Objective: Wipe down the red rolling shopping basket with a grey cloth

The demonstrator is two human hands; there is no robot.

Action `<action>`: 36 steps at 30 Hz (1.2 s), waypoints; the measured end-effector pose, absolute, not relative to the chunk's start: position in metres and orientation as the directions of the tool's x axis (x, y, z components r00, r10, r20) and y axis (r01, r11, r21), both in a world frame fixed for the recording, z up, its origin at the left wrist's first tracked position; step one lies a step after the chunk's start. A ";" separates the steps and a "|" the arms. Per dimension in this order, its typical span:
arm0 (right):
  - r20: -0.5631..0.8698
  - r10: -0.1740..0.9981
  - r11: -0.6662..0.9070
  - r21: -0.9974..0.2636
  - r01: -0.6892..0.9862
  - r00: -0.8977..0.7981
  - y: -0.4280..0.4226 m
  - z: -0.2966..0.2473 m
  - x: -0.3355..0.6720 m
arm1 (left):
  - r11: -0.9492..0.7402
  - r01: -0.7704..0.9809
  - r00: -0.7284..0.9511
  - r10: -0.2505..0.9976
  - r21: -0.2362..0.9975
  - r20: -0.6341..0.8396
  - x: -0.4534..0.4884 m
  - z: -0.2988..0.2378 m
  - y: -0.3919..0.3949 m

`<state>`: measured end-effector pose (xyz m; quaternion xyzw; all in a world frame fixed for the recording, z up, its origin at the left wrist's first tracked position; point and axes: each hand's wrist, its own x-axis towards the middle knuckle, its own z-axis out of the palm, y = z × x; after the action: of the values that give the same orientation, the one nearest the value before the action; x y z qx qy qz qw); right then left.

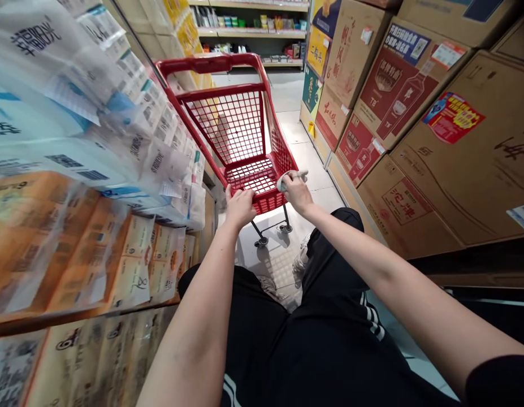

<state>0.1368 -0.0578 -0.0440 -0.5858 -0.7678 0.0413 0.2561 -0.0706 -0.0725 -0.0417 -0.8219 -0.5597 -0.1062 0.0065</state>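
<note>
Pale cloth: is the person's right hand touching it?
Touching. The head view shows the right hand gripping the pale cloth, which sticks out on either side of the grip.

we see our left hand (241, 209) gripping the near edge of a red shopping cart (248, 163), while our right hand (298, 191) holds a pale cloth (282, 182) against its near right corner. wrapped packs (134, 254) are stacked on our left, cardboard boxes (414, 85) on our right; stocked shelves (253, 35) stand beyond.
</note>
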 end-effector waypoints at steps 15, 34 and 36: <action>0.231 0.895 0.415 -0.111 0.903 -0.383 -0.063 -0.041 0.103 | -0.429 0.893 0.388 0.888 0.140 0.246 -0.073 -0.047 -0.071; 0.208 0.855 0.490 -0.022 0.871 -0.476 -0.044 -0.030 0.108 | -0.382 0.915 0.352 0.914 0.133 0.203 -0.086 -0.045 -0.058; 0.248 0.816 0.536 0.015 0.844 -0.523 -0.037 -0.027 0.123 | -0.383 0.915 0.357 0.915 0.127 0.188 -0.088 -0.046 -0.055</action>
<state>0.1225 -0.0373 -0.0269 -0.4769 -0.8700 -0.0668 0.1059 -0.0883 -0.0550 -0.0457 -0.8237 -0.5554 -0.1143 -0.0003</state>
